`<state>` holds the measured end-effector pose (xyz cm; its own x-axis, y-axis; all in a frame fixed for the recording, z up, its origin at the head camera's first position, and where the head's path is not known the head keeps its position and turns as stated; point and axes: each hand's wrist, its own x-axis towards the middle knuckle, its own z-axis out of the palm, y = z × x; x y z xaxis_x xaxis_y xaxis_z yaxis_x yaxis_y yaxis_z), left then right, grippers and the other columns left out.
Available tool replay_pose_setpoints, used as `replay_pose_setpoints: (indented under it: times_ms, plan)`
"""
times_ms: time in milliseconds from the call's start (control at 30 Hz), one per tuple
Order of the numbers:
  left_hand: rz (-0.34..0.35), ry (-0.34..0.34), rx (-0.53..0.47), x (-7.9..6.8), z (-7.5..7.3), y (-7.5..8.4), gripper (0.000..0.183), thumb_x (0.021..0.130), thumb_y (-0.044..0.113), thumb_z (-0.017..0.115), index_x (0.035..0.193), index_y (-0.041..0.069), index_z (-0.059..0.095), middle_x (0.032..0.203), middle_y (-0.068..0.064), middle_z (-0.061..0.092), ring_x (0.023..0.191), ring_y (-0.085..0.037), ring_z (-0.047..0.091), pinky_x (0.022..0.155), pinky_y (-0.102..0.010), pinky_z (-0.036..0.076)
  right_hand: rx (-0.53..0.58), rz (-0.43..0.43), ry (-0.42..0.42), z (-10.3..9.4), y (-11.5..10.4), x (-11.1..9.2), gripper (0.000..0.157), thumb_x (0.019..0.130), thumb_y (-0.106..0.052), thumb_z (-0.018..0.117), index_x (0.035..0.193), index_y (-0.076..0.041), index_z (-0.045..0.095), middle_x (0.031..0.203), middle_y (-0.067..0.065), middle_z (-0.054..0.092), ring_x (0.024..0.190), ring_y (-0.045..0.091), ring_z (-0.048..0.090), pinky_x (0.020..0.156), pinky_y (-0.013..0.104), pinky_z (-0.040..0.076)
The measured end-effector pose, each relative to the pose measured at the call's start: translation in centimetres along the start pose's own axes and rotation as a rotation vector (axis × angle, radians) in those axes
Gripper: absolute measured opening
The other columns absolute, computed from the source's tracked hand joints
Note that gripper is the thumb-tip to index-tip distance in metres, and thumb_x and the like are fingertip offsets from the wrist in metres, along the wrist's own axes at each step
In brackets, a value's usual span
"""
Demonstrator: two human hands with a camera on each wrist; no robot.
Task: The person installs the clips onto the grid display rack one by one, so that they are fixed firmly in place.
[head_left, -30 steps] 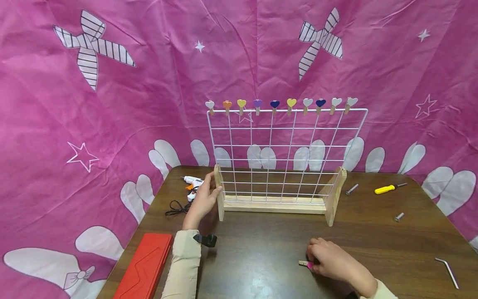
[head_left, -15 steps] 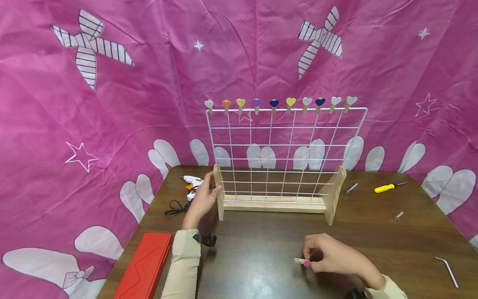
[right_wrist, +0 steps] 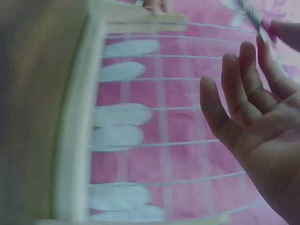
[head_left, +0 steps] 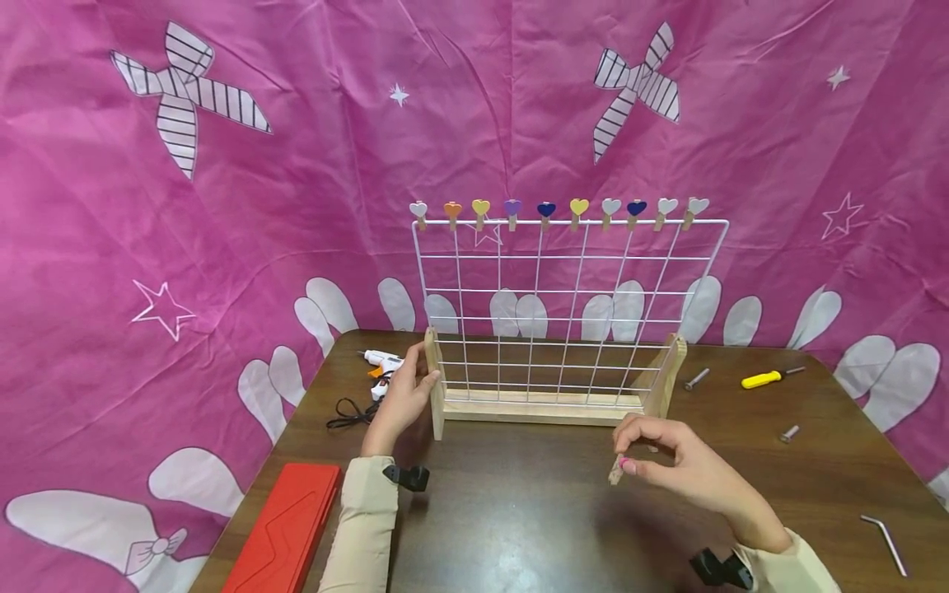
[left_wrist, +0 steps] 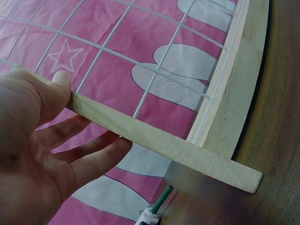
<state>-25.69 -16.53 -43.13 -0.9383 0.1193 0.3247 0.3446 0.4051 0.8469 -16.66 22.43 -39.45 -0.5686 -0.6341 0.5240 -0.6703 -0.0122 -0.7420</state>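
Note:
A white wire grid rack stands upright on a wooden base (head_left: 544, 409). Heart-topped mini clothespins, among them an orange one (head_left: 452, 211) and a purple one (head_left: 512, 211), line its top wire. My left hand (head_left: 403, 399) grips the rack's left wooden upright (left_wrist: 154, 136), thumb on one side and fingers behind. Between thumb and fingertips my right hand (head_left: 689, 461) pinches a small wooden clothespin (head_left: 616, 472) with a pink heart, raised in front of the right upright (head_left: 670, 375). In the right wrist view this clothespin is blurred at the top edge, and the other fingers are spread.
A glue gun (head_left: 383, 360) with a black cord lies left of the rack, and a red case (head_left: 285, 527) at front left. On the right are a yellow screwdriver (head_left: 761, 380), two bolts and a hex key (head_left: 887, 543). A pink curtain (head_left: 311, 206) hangs behind.
My right hand has lifted the pink-heart clothespin off the tabletop and carried it forward toward the rack, turning it from lying sideways to more upright. My left hand has stayed on the upright.

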Motion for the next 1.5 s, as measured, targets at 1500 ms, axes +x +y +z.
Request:
replay_pose_setpoints:
  times_ms: [1500]
  plan:
    - [0.042,0.007,-0.002,-1.0,-0.2,2.1,0.048,0.091,-0.002,0.053,0.134,-0.003,0.033,0.118,-0.032,0.051,0.105,-0.041,0.054,0.084,-0.052,0.047,-0.707,0.203,0.431,-19.1,-9.6,13.5,0.007,0.083,-0.006,0.067,0.088,-0.001,0.067,0.107,-0.004,0.047,0.108,0.002,0.029,0.092,0.028,0.019]
